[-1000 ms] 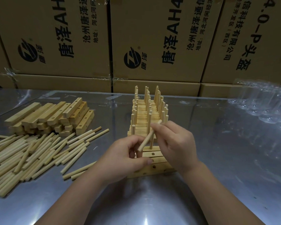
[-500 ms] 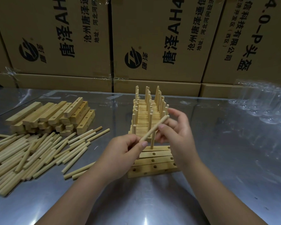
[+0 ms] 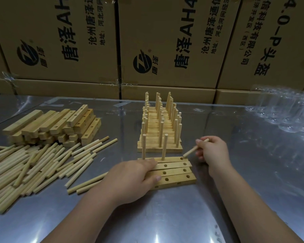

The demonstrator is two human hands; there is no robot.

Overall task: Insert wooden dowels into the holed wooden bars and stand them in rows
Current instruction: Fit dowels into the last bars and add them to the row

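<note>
Several holed wooden bars (image 3: pixel 175 173) lie side by side near the table's front. The farthest of them carries two upright dowels (image 3: pixel 164 146). My left hand (image 3: pixel 130 179) rests on the left ends of these bars, fingers over their top and thumb at the front edge. My right hand (image 3: pixel 211 150) pinches a tilted dowel (image 3: pixel 195 148), its lower tip at the right-hand hole of the farthest bar. Behind stand finished rows of bars with dowels (image 3: pixel 161 125).
A heap of loose dowels (image 3: pixel 33 165) covers the left of the steel table (image 3: pixel 165 216), with a stack of holed bars (image 3: pixel 56 125) behind it. Cardboard boxes (image 3: pixel 165 41) wall off the back. Clear plastic bottles (image 3: pixel 286 109) lie at the far right.
The dowel passed from my left hand to my right. My right hand moved right and down to the bar's right hole; my left hand dropped onto the bars. A second dowel stands in the bar.
</note>
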